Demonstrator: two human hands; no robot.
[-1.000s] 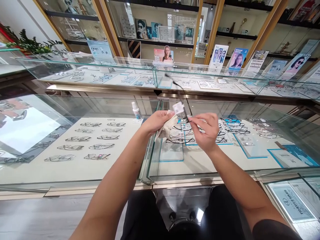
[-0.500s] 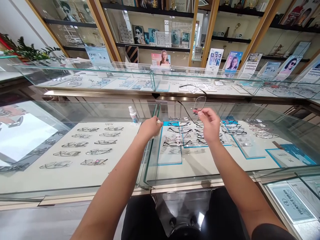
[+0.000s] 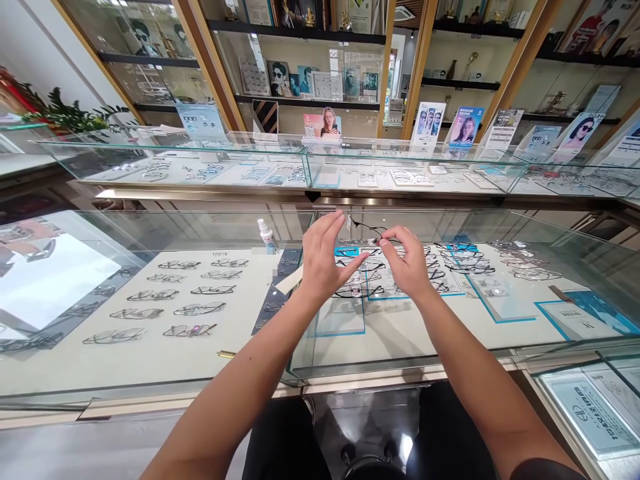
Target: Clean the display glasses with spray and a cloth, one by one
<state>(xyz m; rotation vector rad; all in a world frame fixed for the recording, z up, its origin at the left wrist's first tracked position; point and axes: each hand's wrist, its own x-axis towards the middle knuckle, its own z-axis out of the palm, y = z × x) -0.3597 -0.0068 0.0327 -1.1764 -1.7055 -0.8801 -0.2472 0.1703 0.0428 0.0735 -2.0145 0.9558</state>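
My right hand (image 3: pixel 407 263) pinches a pair of thin dark-framed eyeglasses (image 3: pixel 369 227) between thumb and fingertips, above the glass counter. My left hand (image 3: pixel 323 257) is open, its fingers stretched up and the thumb spread toward my right hand. Its fingertips are close to the left end of the eyeglasses; whether they touch is unclear. Beside my left wrist is a flat beige piece (image 3: pixel 289 281), partly hidden by the hand. Under the glass, below both hands, several dark-framed glasses (image 3: pixel 360 291) lie in rows on blue-edged panels.
A white spray bottle (image 3: pixel 267 235) stands left of my left hand. The glass display counter (image 3: pixel 400 363) holds more glasses (image 3: pixel 200 309) on its left side. A second glass case (image 3: pixel 350 152) with upright cards runs behind it. A plant (image 3: pixel 75 117) is at far left.
My right hand has lowered and turned the eyeglasses, moving slightly left. My left hand has risen and opened toward them; the beige piece now shows beside its wrist.
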